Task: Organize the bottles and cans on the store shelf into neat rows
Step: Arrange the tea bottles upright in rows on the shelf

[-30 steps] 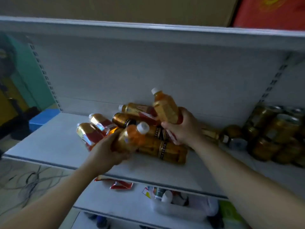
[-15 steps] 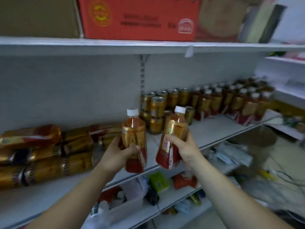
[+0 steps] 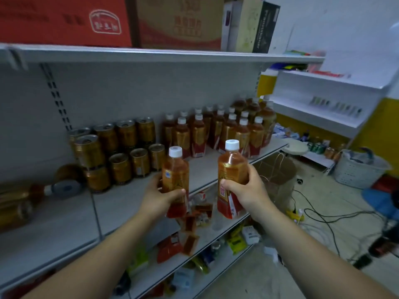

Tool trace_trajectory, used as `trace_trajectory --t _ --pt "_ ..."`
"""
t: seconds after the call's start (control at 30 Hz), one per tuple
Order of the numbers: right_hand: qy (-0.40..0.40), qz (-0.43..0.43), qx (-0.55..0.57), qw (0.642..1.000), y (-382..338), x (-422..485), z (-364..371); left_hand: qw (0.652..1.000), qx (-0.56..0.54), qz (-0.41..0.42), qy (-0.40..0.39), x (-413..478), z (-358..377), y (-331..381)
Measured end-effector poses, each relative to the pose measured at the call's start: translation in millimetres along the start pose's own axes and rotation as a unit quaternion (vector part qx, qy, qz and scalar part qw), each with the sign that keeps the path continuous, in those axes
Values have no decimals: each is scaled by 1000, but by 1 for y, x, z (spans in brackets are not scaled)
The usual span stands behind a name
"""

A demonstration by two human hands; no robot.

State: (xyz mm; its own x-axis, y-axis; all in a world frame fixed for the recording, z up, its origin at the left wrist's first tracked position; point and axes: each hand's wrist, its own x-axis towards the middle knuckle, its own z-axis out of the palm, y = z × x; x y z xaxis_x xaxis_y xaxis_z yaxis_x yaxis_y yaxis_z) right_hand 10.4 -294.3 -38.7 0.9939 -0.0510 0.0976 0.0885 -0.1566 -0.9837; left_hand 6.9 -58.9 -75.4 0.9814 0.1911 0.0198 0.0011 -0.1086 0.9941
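Place: a small shop with a long grey shelf (image 3: 129, 203) in front and a bare floor (image 3: 319, 190) on the right.
Left hand (image 3: 158, 198): fingers wrap round the middle of the left bottle (image 3: 175, 169) and hold it up straight in the air, by the front edge of the shelf.
Right hand (image 3: 247, 190): fingers wrap round the right bottle (image 3: 232, 167), also up straight and a little higher.
Hands together or apart: side by side with a gap between them; the two bottles do not touch.
Held bottles: brown-orange drink, white caps, red at the bottom.
Lower shelf (image 3: 228, 231): a mess of small packs under the hands.
Cans (image 3: 121, 152): gold, standing close together behind the left hand, some stacked two high.
Lying bottles (image 3: 19, 201): on their sides at the far left of the shelf, blurry.
Standing bottles (image 3: 216, 132): farther back at the right end of the shelf, in rows, caps up.
Top shelf (image 3: 151, 56): a red box (image 3: 64, 20) and a brown box (image 3: 179, 20).
Far right: a white basket (image 3: 356, 171) on the floor.
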Motion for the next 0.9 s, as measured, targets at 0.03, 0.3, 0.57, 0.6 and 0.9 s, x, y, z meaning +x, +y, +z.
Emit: trace_trajectory --t 0.03,0.3,0.57,0.6,0.9 --pt "3 -1 -10 1000 3 9 -6 1000 13 2 3 8 7 -1" --pt "26 12 -54 998 38 109 -1 998 49 -29 15 90 45 -15" --pt "-11 -24 -135 990 62 205 17 997 59 -41 11 172 73 -31" --pt "-14 -34 -144 989 63 214 18 997 61 -44 10 178 76 -32" --pt "-74 -61 -255 962 59 257 23 996 66 -7 58 192 106 -30"
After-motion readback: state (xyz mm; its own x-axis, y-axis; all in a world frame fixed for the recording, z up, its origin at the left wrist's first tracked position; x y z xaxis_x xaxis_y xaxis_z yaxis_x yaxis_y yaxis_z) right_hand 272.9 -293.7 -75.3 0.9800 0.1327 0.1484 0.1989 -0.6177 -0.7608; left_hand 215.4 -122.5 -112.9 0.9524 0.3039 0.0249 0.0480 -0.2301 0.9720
